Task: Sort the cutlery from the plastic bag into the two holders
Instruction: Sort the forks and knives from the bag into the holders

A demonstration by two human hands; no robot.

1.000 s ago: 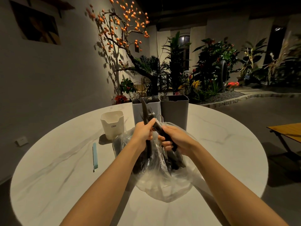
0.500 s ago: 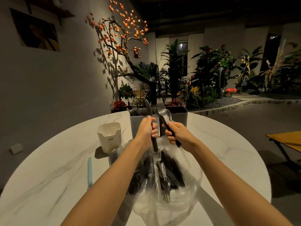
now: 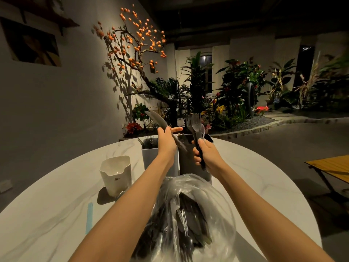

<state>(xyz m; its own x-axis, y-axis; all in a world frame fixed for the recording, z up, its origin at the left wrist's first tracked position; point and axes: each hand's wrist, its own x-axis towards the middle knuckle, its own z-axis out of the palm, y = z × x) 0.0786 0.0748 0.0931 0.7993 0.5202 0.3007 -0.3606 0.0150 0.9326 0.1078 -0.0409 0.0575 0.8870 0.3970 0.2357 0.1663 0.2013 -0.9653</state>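
My left hand grips a dark plastic knife, blade slanting up to the left, over the two holders. My right hand holds a bunch of forks, dark and clear ones, tines up, with a clear spoon beside them. The light grey holder stands behind my left hand with several pieces of cutlery in it. Just to its right is the dark grey holder, between my hands. The clear plastic bag lies open in front of me, full of dark cutlery.
A white cup marked CRBW stands left of the holders on the round marble table. A pale blue strip lies near the table's left edge. A wooden bench stands off to the right, with plants behind the table.
Both hands have risen out of the bag and moved away from me to above the holders, carrying the knife and forks. The knife has tilted to the left. The view has tipped down onto the bag.
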